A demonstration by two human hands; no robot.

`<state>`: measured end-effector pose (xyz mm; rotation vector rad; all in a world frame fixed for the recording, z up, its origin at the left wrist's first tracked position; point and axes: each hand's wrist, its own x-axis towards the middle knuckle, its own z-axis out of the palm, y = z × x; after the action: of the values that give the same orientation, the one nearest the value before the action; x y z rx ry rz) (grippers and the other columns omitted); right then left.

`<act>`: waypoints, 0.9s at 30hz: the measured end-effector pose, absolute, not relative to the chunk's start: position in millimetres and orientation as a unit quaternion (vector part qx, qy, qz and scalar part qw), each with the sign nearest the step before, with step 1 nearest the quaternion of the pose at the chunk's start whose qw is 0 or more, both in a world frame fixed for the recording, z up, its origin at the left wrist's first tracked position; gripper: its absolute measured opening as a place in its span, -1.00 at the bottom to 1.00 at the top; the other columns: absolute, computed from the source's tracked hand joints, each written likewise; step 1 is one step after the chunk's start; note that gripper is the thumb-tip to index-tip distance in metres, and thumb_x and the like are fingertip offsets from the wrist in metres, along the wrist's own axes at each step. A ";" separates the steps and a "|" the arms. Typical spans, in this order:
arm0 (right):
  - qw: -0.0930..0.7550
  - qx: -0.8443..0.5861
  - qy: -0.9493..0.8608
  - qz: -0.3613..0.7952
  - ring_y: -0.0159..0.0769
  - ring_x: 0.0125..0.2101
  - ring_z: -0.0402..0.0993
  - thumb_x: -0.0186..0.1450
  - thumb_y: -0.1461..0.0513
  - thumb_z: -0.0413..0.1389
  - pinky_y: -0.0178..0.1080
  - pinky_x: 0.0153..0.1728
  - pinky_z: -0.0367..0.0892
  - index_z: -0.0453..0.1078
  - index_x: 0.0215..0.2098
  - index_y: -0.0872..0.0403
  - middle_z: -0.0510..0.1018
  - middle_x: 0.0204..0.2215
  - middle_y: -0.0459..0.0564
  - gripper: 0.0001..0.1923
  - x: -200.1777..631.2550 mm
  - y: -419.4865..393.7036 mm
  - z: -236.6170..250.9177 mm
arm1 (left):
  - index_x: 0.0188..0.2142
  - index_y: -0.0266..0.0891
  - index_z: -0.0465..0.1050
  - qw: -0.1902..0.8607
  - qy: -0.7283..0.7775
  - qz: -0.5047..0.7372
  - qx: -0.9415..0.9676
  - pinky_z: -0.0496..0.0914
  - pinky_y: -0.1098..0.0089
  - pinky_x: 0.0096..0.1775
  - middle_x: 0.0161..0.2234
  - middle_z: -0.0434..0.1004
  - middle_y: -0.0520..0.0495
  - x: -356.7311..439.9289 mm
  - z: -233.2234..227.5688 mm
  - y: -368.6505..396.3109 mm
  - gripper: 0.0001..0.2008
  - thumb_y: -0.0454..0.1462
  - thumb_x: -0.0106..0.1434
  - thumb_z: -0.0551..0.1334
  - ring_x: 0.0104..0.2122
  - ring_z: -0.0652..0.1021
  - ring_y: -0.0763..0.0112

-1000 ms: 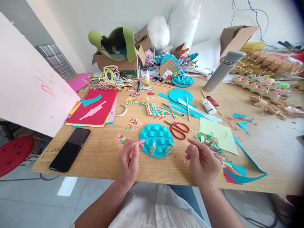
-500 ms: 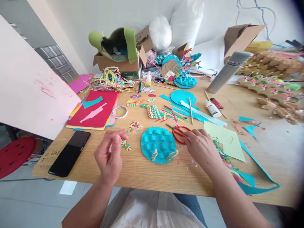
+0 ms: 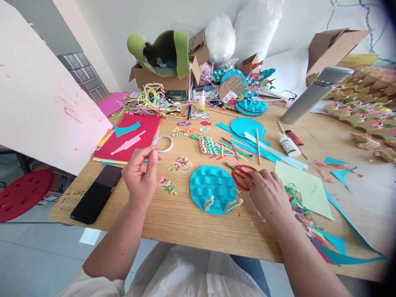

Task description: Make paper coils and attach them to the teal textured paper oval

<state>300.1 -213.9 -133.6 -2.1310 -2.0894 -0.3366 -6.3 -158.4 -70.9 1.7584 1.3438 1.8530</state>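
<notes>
Red-handled scissors (image 3: 240,175) are lying on the table (image 3: 192,222) just right of a round blue woven paper disc (image 3: 213,187). The right hand (image 3: 268,194) is resting over the handle loops, its fingers (image 3: 254,178) curling onto them but not yet closing through them, so the grasp is only starting. Two curled paper spirals (image 3: 232,205) are sitting on the disc's near edge, placed where both hands can reach them. The left hand (image 3: 141,173) is raised above the table, thumb and fingertips pinched together; whether a small scrap is between them cannot be told. Little heaps of coloured paper bits (image 3: 167,185) are lying just right of it, with a tape ring (image 3: 163,143) beyond. A black phone (image 3: 97,193) is lying face up near the left edge, out of the working space. A glue bottle (image 3: 288,143) is lying on its side further back. Writing on a round cardboard disc (image 3: 232,87) at the rear is too small to read.
</notes>
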 end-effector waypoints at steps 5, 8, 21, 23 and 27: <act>0.061 -0.708 -0.694 -0.114 -0.02 -0.25 0.32 0.40 0.24 -0.05 -0.12 -0.26 0.21 0.45 -0.17 0.17 0.47 -0.34 0.15 -0.75 299.2 -214.0 -133.4 | -0.17 -0.22 0.55 0.156 0.486 0.592 0.623 0.44 0.39 -0.24 -0.36 0.57 -0.05 -9.0 -90.4 -150.5 -0.79 -0.19 0.30 0.21 -0.38 0.57 0.43; 0.062 -0.711 -0.692 -0.111 -0.03 -0.26 0.34 0.40 0.26 -0.05 -0.13 -0.27 0.20 0.43 -0.20 0.16 0.47 -0.36 0.14 -0.77 299.9 -214.6 -133.5 | -0.16 -0.23 0.55 0.160 0.488 0.583 0.630 0.44 0.39 -0.25 -0.35 0.58 -0.06 -9.2 -95.6 -148.0 -0.78 -0.19 0.30 0.21 -0.39 0.58 0.42; 0.208 -0.696 -0.684 -0.071 -0.10 -0.30 0.44 0.39 0.22 -0.03 -0.11 -0.27 0.33 0.38 -0.09 0.09 0.53 -0.36 0.08 -0.79 300.9 -221.4 -119.8 | -0.14 -0.25 0.51 0.166 0.493 0.541 0.661 0.45 0.38 -0.29 -0.48 0.54 -0.01 -4.4 -97.9 -149.4 -0.76 -0.18 0.27 0.21 -0.46 0.55 0.40; 0.234 -0.684 -0.690 -0.044 -0.14 -0.33 0.46 0.40 0.15 -0.02 -0.13 -0.29 0.35 0.40 -0.10 0.07 0.53 -0.40 0.04 -0.77 304.5 -222.9 -111.0 | -0.13 -0.25 0.50 0.173 0.487 0.541 0.663 0.45 0.38 -0.30 -0.50 0.53 0.01 -2.8 -97.2 -149.6 -0.76 -0.18 0.27 0.22 -0.47 0.54 0.40; 0.261 -0.658 -0.706 -0.007 -0.21 -0.41 0.47 0.38 0.06 0.02 -0.19 -0.38 0.36 0.45 -0.22 0.02 0.54 -0.44 -0.02 -0.75 315.1 -220.5 -83.9 | -0.12 -0.24 0.50 0.178 0.482 0.535 0.671 0.44 0.39 -0.31 -0.50 0.52 0.02 0.5 -96.5 -151.7 -0.76 -0.19 0.27 0.22 -0.46 0.54 0.40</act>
<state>315.1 -220.5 -83.9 -1.7828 -1.9110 -0.0201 0.5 -151.7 -96.5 1.8971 1.3621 1.5132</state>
